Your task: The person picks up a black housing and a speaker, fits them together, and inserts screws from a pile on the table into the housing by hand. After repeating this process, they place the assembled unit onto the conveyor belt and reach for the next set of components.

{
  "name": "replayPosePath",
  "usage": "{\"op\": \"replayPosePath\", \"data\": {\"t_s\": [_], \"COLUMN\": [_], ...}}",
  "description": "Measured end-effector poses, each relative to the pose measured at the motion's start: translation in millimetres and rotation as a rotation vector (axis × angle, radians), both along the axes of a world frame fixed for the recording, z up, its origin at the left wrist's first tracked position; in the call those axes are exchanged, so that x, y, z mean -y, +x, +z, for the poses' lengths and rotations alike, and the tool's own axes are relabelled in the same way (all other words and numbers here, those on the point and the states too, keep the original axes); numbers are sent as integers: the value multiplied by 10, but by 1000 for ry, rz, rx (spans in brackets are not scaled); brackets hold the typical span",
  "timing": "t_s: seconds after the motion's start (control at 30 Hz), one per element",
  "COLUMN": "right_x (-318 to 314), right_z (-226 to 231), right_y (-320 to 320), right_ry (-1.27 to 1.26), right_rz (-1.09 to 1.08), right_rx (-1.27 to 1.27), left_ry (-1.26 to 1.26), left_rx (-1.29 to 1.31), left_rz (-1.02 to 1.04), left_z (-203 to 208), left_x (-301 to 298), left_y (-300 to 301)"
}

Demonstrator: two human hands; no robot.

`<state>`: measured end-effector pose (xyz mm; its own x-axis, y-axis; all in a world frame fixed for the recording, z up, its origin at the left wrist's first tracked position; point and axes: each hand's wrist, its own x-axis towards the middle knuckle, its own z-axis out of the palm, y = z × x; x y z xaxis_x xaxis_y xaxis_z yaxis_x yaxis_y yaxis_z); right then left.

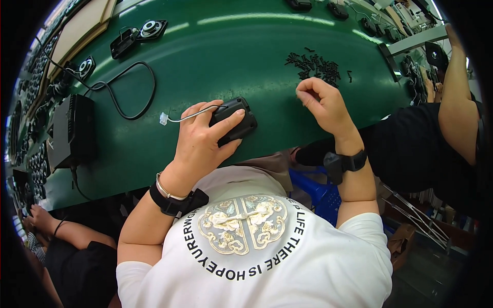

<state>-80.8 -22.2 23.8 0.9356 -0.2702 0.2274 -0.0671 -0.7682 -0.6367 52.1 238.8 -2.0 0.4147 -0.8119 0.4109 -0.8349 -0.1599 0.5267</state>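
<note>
A black plastic speaker case (pixel 239 122) lies on the green table near its front edge. My left hand (pixel 201 134) grips it from the left, with fingers over its top and thumb along its near side. From under those fingers runs a thin grey cable ending in a clear white plug (pixel 164 118). My right hand (pixel 323 105) is held above the table to the right, thumb and forefinger pinched together. Whatever is between them is too small to make out. Just beyond it lies a loose pile of small black screws (pixel 316 66).
Open speaker parts (pixel 150 29) lie at the far left, by a looped black cord (pixel 152 84). A black power box (pixel 72 131) stands at the left. Co-workers sit on both sides; one's arm (pixel 457 102) shows at right. A blue stool (pixel 316 192) is below the table.
</note>
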Motion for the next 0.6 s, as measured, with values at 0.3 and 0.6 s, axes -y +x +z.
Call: {"op": "replayPosePath", "data": {"t_s": [0.3, 0.6], "right_x": [-729, -758], "right_z": [-175, -118], "right_y": [79, 82], "right_ry": [312, 280], "right_rz": [201, 113], "right_rx": [70, 56], "left_ry": [-19, -10], "left_rx": [7, 2], "left_rz": [1, 7], "left_z": [6, 7], "left_x": [16, 6], "left_y": [29, 14]}}
